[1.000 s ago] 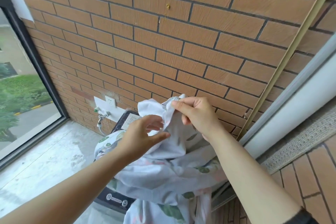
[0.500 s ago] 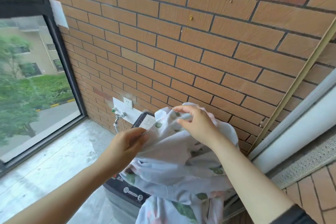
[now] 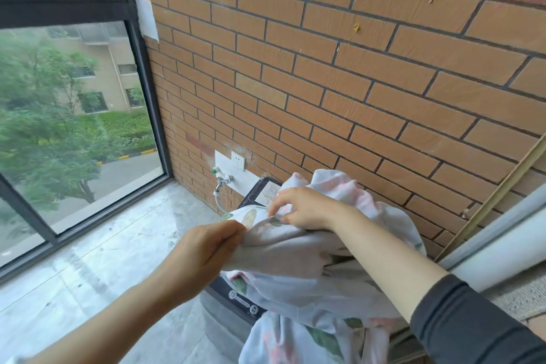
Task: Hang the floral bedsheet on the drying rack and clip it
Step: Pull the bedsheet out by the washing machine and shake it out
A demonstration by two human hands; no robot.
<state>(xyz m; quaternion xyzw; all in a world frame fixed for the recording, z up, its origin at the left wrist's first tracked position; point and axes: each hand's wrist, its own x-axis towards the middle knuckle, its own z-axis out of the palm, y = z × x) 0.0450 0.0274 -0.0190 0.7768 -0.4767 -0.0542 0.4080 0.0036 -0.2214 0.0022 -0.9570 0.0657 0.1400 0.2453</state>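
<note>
Floral bedsheet [image 3: 295, 257] sits lower centre-right of the frame, bunched in a loose heap over the top of a dark washing machine [image 3: 233, 304], white cloth with green leaf and pink prints, one fold hanging down past the machine's front to the bottom edge. Both hands are on it. Left hand [image 3: 204, 254], lower centre, pinches the sheet's near edge between thumb and curled fingers. Right hand [image 3: 304, 208], just above and right of it, has fingers curled down and grips the same edge a little further along; the hands are close but apart, short run of hem between them. Dark sleeve [image 3: 472, 322] on the right forearm at lower right; left forearm bare. Behind the sheet, the machine's raised lid shows a white label [image 3: 270, 193]. Left of that on the brick wall [image 3: 325, 83]: a white socket [image 3: 237, 160], a tap [image 3: 222, 180] below it with a hose [image 3: 218, 201] running down. White paper [image 3: 147, 19] stuck to the wall at upper left, beside the black-framed window [image 3: 74, 127]; trees and a building outside. Grey concrete floor [image 3: 88, 275] at lower left. Pale door frame [image 3: 502, 239] and a brass-coloured strip [image 3: 502, 189] run diagonally at the right edge.
</note>
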